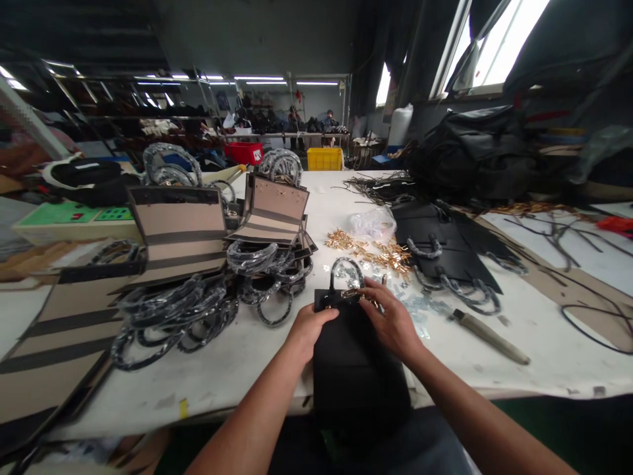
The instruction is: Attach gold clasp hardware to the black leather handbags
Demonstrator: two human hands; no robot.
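A black handbag panel (353, 369) hangs over the table's front edge, its top lying on the white surface. A looped handle (347, 267) in plastic wrap rises from its top end. My left hand (307, 330) grips the panel's upper left edge, the thumb lying on its face. My right hand (393, 320) is closed at the upper right, fingers bent at a gold metal fitting (352, 293) beside the handle. Part of that fitting is hidden by the fingers. Just beyond the panel lie a pile of gold metal pieces (393, 256) and scattered small silver plates (420, 305).
Stacked bag panels with wrapped handles (178, 227) fill the left side. Further black panels (445, 244) lie at the right, near a grey-handled tool (492, 338). A clear plastic bag (373, 223) sits behind the gold pieces. Black cords (376, 188) lie further back.
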